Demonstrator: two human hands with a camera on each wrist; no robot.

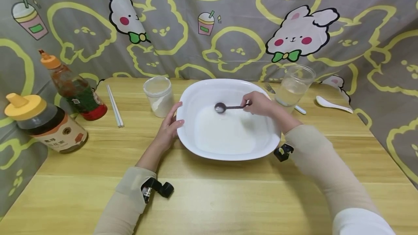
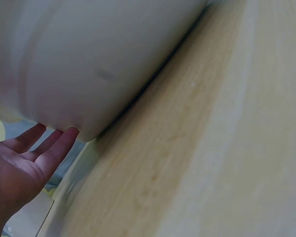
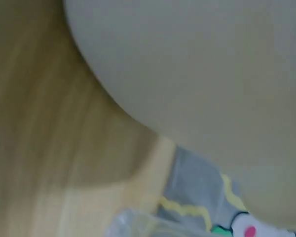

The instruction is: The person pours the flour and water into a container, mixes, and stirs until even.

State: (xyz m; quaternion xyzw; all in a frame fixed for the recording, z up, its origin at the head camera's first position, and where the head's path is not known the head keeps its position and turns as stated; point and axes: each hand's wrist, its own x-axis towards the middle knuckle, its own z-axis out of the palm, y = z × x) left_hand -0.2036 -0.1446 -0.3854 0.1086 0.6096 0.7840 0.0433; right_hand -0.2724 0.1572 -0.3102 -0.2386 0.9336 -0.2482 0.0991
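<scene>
My left hand (image 1: 168, 128) spread flat on white bowl (image 1: 196, 93) rim; right hand (image 1: 259, 103) pinching spoon (image 1: 225, 107) over bowl; bare wooden table (image 1: 209, 198) in front.

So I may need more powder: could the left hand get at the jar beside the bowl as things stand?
Probably yes. The left hand rests open against the bowl rim, and the jar stands just beyond its fingertips, with bare table between and nothing in the way.

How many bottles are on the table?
2, both at the table's left edge: the orange-capped sauce bottle farther back, and the yellow-capped honey bottle lying nearer. Nothing seems to hide another.
</scene>
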